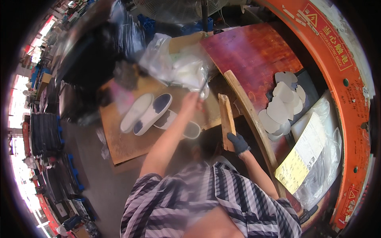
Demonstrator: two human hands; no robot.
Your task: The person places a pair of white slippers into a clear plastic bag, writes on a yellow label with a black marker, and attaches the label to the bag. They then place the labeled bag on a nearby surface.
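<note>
Near the middle of the view, the left hand (193, 100) is bare and raised over the board (131, 144), its fingers closed on a thin dark tool (203, 87) that points up toward the clear bags (178, 67); motion blur hides just how the fingers wrap it. Just to its right, the right hand (238, 142), in a dark glove, grips the lower end of a wooden block (226, 119), which stands nearly upright with its top leaning slightly left. Beside the block a long wooden strip (254, 123) runs along the edge of the red table (254, 51). On that table lie a pile of pale cut soles (283, 105), and nearer the person a yellow and white sheet (303, 154) resting on clear plastic (327, 166). On the board to the left sit white shoes with dark insoles (152, 113), side by side. An orange machine frame (345, 91) curves around the right side. A fan (178, 10) stands at the top.
</note>
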